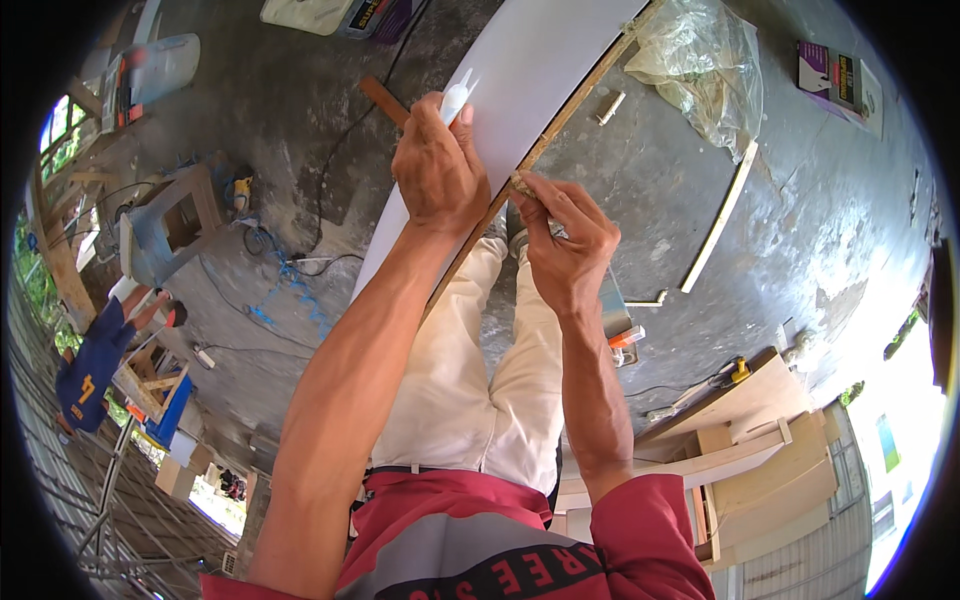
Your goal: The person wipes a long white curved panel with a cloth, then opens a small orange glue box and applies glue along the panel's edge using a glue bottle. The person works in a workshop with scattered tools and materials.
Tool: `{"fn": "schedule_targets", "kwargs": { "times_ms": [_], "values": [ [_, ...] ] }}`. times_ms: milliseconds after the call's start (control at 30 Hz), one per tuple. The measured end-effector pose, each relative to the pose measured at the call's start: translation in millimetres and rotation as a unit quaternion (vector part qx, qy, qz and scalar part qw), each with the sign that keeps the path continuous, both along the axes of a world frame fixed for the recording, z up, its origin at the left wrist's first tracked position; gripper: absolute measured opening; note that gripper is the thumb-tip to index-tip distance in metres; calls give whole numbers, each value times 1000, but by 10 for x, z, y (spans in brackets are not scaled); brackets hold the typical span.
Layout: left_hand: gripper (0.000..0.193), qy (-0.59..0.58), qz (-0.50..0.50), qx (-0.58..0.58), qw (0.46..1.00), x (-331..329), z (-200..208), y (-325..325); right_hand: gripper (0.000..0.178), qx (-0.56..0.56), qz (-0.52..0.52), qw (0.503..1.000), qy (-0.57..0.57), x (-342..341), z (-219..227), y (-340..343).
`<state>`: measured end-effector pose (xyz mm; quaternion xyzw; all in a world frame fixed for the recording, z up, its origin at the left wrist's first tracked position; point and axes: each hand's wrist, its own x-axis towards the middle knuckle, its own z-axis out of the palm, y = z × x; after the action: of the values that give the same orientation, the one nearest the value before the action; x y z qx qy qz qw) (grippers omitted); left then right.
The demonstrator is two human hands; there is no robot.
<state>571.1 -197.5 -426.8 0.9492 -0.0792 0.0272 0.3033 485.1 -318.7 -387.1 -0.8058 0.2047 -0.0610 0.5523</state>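
Observation:
Across my lap and away from me stretches a long white-faced board [545, 70] with a raw brown edge [575, 100]. My left hand [440, 170] is closed around a small white bottle with a narrow tip [455, 100], just above the white face. At the board's right edge, my right hand [572, 235] pinches a small tan, rough-looking piece [521, 185] between thumb and fingers. That piece touches or nearly touches the edge; its kind is unclear. A brown wooden strip [383, 100] sticks out beyond my left hand, partly hidden.
A clear plastic bag [700, 70] lies at the board's far right. A pale wooden strip [722, 215] and a dark printed box [838, 85] are farther right. Cables and blue string [290, 290] litter the floor at left. Another person [90, 365] is at far left; wooden panels [730, 430] stand at right.

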Motion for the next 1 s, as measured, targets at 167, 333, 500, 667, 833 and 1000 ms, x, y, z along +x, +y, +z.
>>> {"fn": "schedule_targets", "kwargs": {
  "times_ms": [167,333,500,667,833,1000],
  "values": [
    [27,-12,-4,-7,1000,3,-19,13,20,-31,0,999,22,-7,4,44],
    [28,-19,-11,-9,1000,6,-29,3,21,-10,-6,999,36,-36,6,79],
    [27,-29,-16,-12,999,16,-19,6,22,-18,14,1000,19,-89,16,33],
    [26,-36,-16,-7,999,10,-64,15,25,-61,33,997,20,52,131,-101],
    [26,-23,-10,1,1000,22,-53,3,43,-145,163,975,-39,165,89,-253],
    [26,-10,-7,-6,1000,9,-33,3,79,-268,320,906,-73,-44,-83,-350]
  ]
}}
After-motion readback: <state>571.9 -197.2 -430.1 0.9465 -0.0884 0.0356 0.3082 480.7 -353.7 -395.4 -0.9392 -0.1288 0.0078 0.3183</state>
